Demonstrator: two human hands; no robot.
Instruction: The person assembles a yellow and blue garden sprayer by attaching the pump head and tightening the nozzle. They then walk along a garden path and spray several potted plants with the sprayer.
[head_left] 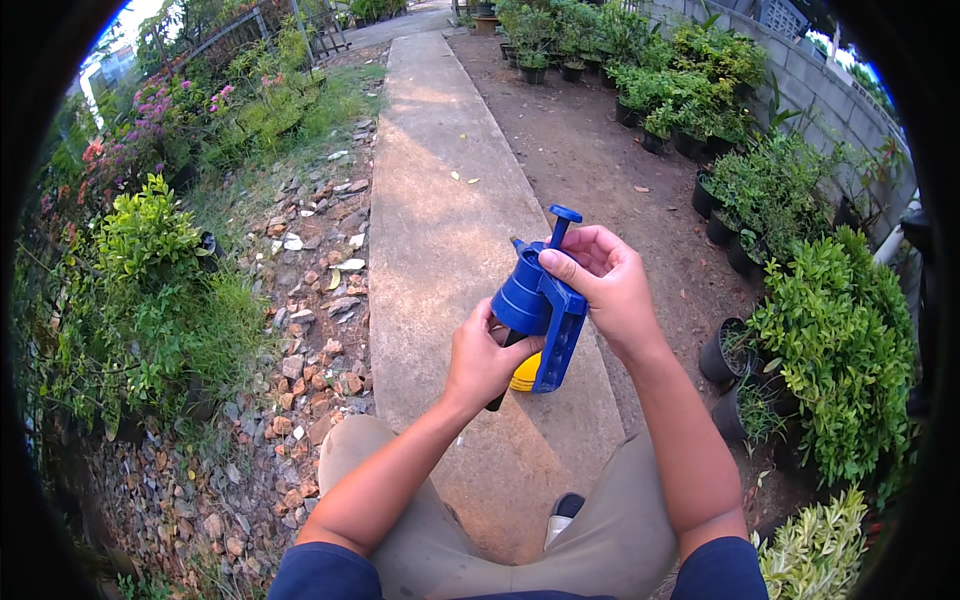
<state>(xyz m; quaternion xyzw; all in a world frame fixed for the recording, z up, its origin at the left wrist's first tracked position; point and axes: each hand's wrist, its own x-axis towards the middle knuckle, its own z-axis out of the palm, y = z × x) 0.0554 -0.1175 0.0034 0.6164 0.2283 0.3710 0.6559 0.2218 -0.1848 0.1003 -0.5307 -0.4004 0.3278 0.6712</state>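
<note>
The right hand (pixel 605 285) is clenching around the blue plastic pump head of a small hand sprayer (pixel 535 300), thumb pressing across the top of the trigger handle and fingers wrapping behind it. The left hand (pixel 482 355) is grasping the sprayer from below, fingers curling around the yellow plastic bottle (pixel 525 375), of which only a sliver is showing under the blue head. Both are holding the sprayer in the air in front of the person, above the concrete garden path (pixel 440 200), well clear of the ground.

The blue plunger knob (pixel 564 213) is sticking up from the head on a thin stem, and a short nozzle is pointing up and to the left. The hard plastic is looking stiff and smooth, so it is probably slippery if wet; the weight depends on how full the bottle is, which I cannot tell from here. The sturdy trigger handle and the bottle body are the sound places to hold; the thin plunger stem is likely the weakest.

Round black plastic pots of green shrubs (pixel 740 360) are lining the right side, and loose stones (pixel 320 290) are edging the left.
</note>
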